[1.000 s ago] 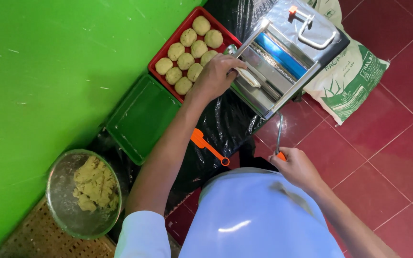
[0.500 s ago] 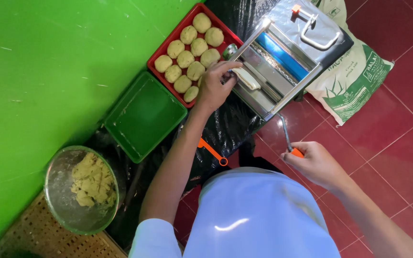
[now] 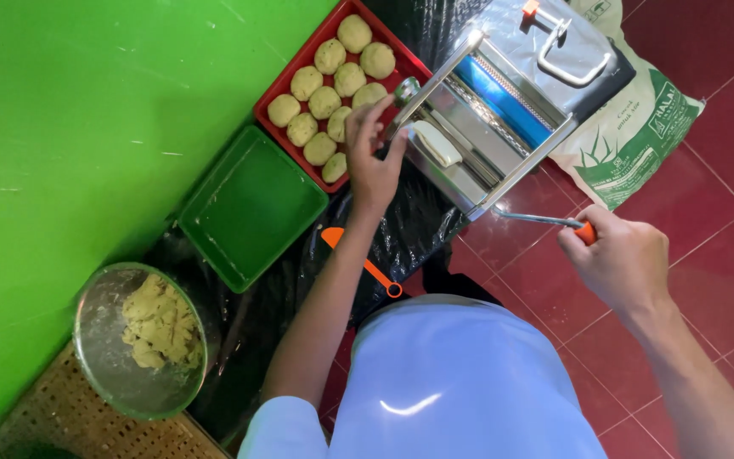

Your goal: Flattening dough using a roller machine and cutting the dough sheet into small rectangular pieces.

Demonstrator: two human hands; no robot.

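Note:
A steel hand-cranked dough roller (image 3: 503, 127) stands on black plastic sheeting. My left hand (image 3: 373, 157) rests at the machine's left end, fingers closed on a round metal knob there, next to a pale strip of dough (image 3: 437, 143) lying in the rollers. My right hand (image 3: 618, 259) grips the orange grip of the crank handle (image 3: 545, 221), which sticks out from the machine's near side. A red tray (image 3: 299, 53) of several round dough balls (image 3: 326, 102) sits just left of my left hand.
An empty green tray (image 3: 252, 204) lies beside the red one. A glass bowl (image 3: 99, 357) with crumbly dough rests on a woven mat at lower left. An orange spatula (image 3: 367, 263) lies on the black sheeting. A green-and-white sack (image 3: 630, 136) sits behind the machine on red floor tiles.
My right hand has swung the crank handle out to the right and down. My left hand has shifted slightly from the rollers toward the machine's left end.

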